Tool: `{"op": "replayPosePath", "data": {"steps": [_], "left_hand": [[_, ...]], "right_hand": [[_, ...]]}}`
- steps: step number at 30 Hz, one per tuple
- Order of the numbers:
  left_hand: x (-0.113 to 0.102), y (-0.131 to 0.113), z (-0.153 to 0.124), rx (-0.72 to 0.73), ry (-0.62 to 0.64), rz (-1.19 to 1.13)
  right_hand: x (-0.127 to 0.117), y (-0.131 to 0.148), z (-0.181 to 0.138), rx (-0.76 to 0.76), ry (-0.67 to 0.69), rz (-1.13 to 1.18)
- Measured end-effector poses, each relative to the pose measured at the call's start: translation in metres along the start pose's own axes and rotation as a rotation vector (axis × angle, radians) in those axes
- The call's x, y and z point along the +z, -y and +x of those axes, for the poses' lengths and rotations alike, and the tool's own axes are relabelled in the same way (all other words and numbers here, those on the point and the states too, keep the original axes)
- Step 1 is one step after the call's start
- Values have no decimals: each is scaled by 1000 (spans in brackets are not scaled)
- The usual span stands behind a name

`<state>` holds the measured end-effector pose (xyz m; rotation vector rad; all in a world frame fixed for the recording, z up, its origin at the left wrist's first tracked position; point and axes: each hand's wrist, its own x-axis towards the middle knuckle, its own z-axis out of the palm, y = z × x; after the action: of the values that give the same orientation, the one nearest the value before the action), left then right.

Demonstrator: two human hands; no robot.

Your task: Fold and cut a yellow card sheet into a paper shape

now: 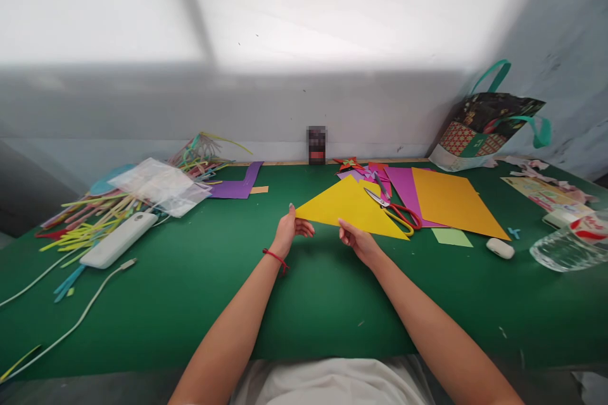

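Forearms come in over the near edge of the green table, red cord on the left wrist. Left hand pinches the left tip of the yellow triangle between thumb and fingers; right hand pinches its near edge, thumb on top. The triangle sits mid-table, its far side lying flat. Scissors with red and yellow handles rest on the triangle's right tip. Toward the left edge: white power bank with cable, pile of coloured strips, clear plastic bag on top of them. Toward the right edge: pale green slip, small white lump, clear bottle lying on its side. Behind the scissors: orange sheet overlapping the magenta sheet. Far edge: purple offcut, small dark box against the wall. Far right corner: patterned bag with teal handles.
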<state>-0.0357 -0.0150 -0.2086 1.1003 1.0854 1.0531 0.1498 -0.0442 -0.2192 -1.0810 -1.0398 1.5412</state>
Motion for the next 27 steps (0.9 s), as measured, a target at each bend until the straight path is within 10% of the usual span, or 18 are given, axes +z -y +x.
{"op": "replayPosePath", "data": {"steps": [27], "left_hand": [[2, -6, -4, 65, -76, 17]], "right_hand": [[0, 1, 0, 9, 18, -2]]}}
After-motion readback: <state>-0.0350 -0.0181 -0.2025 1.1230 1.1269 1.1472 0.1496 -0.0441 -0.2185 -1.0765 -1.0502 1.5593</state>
